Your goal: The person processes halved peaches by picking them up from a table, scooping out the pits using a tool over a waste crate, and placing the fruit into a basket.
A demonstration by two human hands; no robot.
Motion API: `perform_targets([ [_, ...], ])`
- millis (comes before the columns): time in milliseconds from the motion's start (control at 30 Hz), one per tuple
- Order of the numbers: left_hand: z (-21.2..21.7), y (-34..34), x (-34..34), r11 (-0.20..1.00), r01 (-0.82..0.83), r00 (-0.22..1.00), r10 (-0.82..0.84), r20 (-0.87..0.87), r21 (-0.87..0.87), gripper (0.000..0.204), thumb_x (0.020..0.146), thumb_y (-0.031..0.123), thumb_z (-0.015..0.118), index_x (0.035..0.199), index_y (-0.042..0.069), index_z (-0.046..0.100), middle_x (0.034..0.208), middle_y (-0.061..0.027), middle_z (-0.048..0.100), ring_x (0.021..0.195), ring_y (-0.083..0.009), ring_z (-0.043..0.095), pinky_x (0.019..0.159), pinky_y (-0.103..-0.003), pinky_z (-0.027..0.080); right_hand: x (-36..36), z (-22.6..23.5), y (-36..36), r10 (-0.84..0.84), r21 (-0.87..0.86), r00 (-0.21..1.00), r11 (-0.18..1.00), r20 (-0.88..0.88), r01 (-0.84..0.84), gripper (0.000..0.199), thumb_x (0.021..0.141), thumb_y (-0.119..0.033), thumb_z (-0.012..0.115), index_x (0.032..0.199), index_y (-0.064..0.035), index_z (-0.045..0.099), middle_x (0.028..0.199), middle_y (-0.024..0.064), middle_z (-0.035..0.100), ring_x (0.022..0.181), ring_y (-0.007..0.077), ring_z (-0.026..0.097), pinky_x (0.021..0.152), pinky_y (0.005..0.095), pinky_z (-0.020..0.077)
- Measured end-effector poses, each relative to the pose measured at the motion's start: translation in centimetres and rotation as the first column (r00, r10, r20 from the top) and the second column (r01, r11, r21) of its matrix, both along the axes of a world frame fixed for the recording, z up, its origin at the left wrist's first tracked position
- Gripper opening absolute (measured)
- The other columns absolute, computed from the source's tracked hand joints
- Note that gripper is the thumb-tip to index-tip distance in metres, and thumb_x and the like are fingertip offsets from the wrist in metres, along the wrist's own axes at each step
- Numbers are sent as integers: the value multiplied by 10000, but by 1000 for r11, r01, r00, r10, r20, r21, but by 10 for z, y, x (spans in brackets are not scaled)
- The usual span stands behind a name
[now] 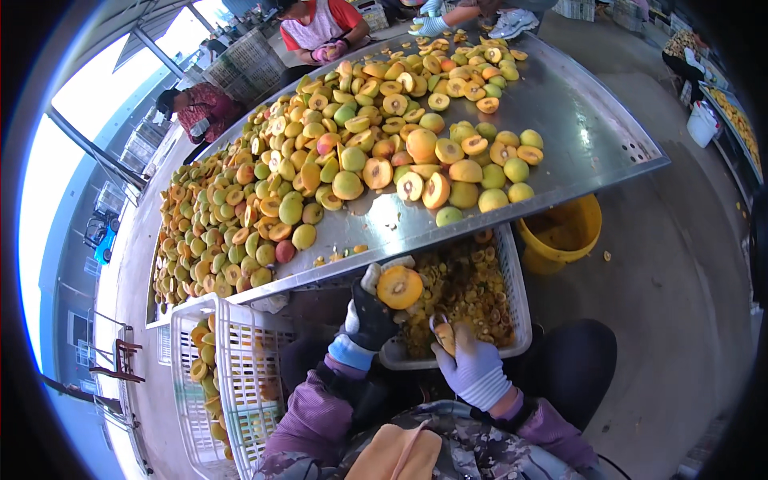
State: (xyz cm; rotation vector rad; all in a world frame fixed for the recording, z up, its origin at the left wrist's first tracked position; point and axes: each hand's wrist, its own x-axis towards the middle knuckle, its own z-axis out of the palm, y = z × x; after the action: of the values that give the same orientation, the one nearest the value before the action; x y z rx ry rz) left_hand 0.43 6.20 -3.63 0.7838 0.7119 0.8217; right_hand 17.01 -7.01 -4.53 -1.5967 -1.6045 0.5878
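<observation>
My left hand (370, 316), in a black and white glove, is closed around a halved yellow peach (400, 288), its cut face with the brown centre turned up. My right hand (478, 370), gloved in pale white, grips a small pitting tool (444, 338) with a wooden handle and a curved metal loop at its end. The tool is apart from the peach, lower and to its right. Both hands are over a white plastic crate (524, 324) holding pits and scraps. Beyond them, many whole and halved peaches (348, 184) are heaped on a metal table (580, 120).
A white slatted basket (250, 352) with peaches stands at my left. The yellow bucket (588, 240) sits under the table's right edge. Across the table are a person in red (340, 20) and other gloved hands (432, 24); another person (200, 112) sits at the far left.
</observation>
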Motion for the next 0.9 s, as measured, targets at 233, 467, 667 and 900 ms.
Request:
perform_targets([
  [233, 16, -53, 23, 988, 52, 988, -31, -150, 142, 772, 926, 640, 302, 1218, -44, 510, 1038, -115, 629, 967, -194, 612, 892, -305, 473, -6, 4, -1, 2, 37, 972, 999, 235, -11, 311, 836, -243, 617, 976, -4, 475, 619, 120, 602, 513, 307, 610, 448, 413, 479],
  [467, 2, -69, 25, 964, -44, 968, 106, -229, 261, 691, 949, 587, 338, 1136, -35, 574, 1002, -105, 635, 912, -172, 608, 834, -298, 481, -12, -1, -6, 75, -98, 966, 994, 248, -52, 335, 818, -221, 597, 1018, 21, 479, 618, 146, 600, 554, 331, 615, 501, 437, 494],
  [667, 16, -70, 32, 976, -43, 969, 92, -231, 211, 660, 942, 576, 381, 1050, -40, 593, 936, -120, 643, 755, -165, 605, 699, -284, 501, -16, -11, -8, 141, -142, 984, 982, 108, -126, 373, 812, -203, 590, 1056, 54, 472, 647, 179, 603, 594, 373, 612, 544, 466, 502],
  [900, 7, -52, 26, 858, 189, 955, -48, -292, 477, 618, 933, 528, 431, 839, -40, 655, 767, -102, 656, 663, -161, 611, 641, -261, 484, -12, -22, -7, 336, 50, 837, 935, -432, -350, 314, 870, -207, 596, 1032, 42, 495, 729, 208, 613, 683, 386, 621, 616, 421, 503],
])
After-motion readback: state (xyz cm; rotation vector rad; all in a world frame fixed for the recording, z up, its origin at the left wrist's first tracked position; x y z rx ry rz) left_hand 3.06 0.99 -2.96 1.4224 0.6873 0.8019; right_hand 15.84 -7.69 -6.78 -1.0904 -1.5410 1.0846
